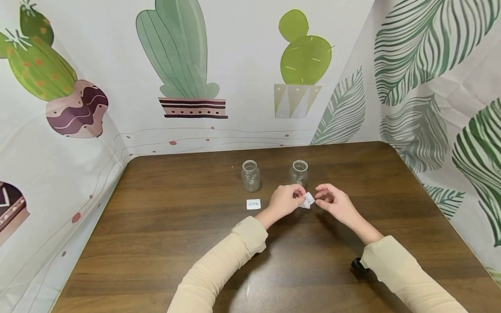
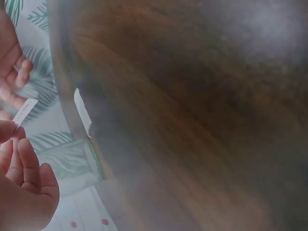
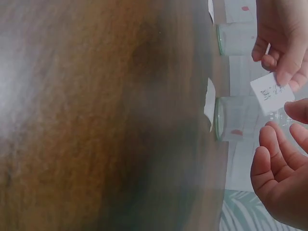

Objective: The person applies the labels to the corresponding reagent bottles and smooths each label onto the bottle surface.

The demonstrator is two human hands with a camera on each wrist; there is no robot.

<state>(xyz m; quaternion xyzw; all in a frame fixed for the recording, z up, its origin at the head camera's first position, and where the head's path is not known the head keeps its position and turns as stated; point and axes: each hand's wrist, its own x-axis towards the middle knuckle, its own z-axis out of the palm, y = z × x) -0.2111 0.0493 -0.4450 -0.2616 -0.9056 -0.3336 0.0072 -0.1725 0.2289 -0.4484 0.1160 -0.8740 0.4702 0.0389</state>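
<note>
Between thumb and fingers, my left hand (image 1: 285, 200) pinches a small white paper label (image 3: 271, 93) with dark printing on it. My right hand (image 1: 339, 206) is just to the right of the label, its fingers loosely bent and apart with nothing gripped. In the right wrist view, the right thumb (image 3: 297, 110) comes close to the label's edge; contact is unclear. Behind the hands stands a clear glass jar (image 1: 299, 170), its lower part partly hidden by the left hand. Another white slip (image 3: 210, 103) lies on the table before that jar.
A second clear glass jar (image 1: 250, 176) stands to the left, with a printed white label (image 1: 253, 204) flat before it. The brown wooden table (image 1: 156, 243) backs onto a cactus-and-leaf printed cloth (image 1: 242, 56). Something black (image 1: 358, 266) shows beneath the right cuff.
</note>
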